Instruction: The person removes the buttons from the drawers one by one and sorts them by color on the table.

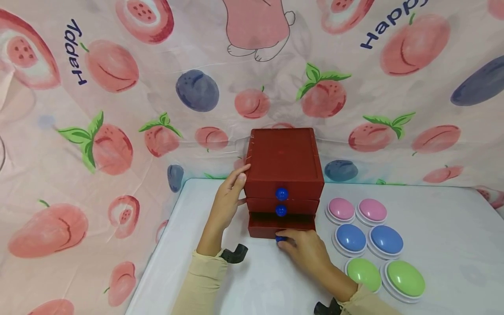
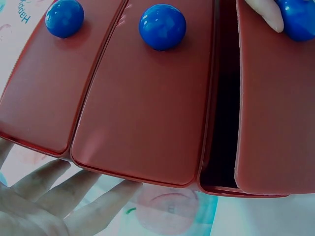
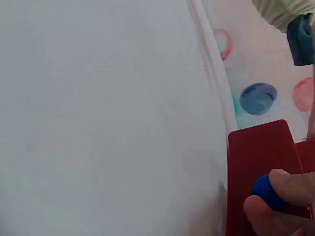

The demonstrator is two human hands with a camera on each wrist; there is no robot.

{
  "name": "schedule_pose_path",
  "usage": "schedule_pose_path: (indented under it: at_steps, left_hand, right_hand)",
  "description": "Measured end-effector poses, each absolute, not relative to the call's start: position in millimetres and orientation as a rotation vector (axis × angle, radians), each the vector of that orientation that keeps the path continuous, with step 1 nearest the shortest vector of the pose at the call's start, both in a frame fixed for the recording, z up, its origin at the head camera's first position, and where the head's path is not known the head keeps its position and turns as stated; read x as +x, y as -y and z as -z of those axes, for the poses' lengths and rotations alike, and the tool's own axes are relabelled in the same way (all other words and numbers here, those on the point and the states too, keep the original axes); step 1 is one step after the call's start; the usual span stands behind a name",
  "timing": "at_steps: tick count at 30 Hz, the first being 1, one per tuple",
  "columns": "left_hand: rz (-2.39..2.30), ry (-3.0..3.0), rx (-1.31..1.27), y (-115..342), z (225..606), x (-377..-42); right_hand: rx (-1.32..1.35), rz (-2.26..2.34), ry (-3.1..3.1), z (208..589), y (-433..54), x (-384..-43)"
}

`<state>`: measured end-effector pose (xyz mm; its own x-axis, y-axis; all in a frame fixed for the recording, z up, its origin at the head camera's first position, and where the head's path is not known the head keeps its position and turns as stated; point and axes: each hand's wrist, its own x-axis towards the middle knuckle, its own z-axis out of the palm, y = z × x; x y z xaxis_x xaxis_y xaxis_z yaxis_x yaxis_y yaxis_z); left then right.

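Note:
A reddish-brown cabinet [image 1: 284, 155] with three stacked drawers stands at the back of the table. Its bottom drawer [image 1: 261, 231] is pulled part way out, showing a dark gap behind the front. My right hand [image 1: 309, 253] pinches that drawer's blue knob [image 3: 266, 191] between thumb and fingers. Against the cabinet's left side rests my left hand [image 1: 226, 203], its fingers extended, as the left wrist view also shows. The middle drawer [image 2: 142, 108] and top drawer [image 2: 54, 83] are closed, each with a round blue knob on its front.
Right of the cabinet, round push buttons with white bases stand in pairs: pink [image 1: 341, 209], blue [image 1: 351, 238] and green [image 1: 405, 278]. They lie close to my right forearm. A fruit-patterned cloth [image 1: 220, 52] hangs behind the white table [image 1: 271, 284].

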<state>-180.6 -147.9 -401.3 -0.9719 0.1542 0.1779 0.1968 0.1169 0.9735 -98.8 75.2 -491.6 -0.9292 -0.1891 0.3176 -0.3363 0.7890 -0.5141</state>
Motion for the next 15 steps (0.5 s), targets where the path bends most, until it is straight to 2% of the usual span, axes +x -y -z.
schedule_pose_path:
  at_steps: [15]
  left_hand:
    - [2.018,2.328,-0.367,147.6,400.5,-180.0]
  right_hand:
    - [0.277,-0.914,2.705,492.8,-68.3,-119.0]
